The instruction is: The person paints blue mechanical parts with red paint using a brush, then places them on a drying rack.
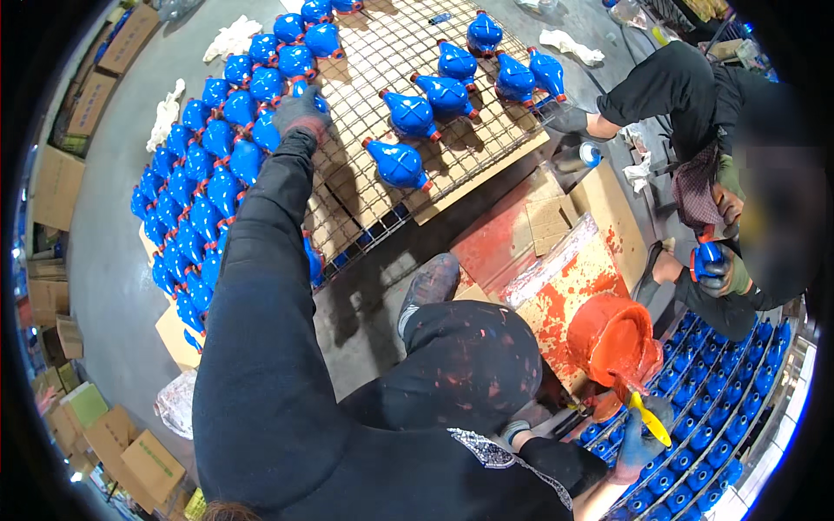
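Note:
My left hand [301,115], in a dark glove, reaches far forward over a wire mesh rack [339,161]. Its fingers close round a glossy blue bulb-shaped casting with red ends [321,104], mostly hidden by the hand. Similar blue castings [198,162] stand packed in rows left of it. Several more [398,163] lie spaced out on the rack's right part. Low on the right, my gloved right hand [641,445] grips a paintbrush by its yellow handle [651,420]. The brush's red, wet end meets the lip of a red paint bucket [612,339].
A paint-splattered board [556,304] lies under the bucket. Blue castings [695,417] fill another rack at lower right. A person in dark clothes [678,95] sits at right, holding a blue casting [708,259]. Cardboard boxes [61,187] line the left side.

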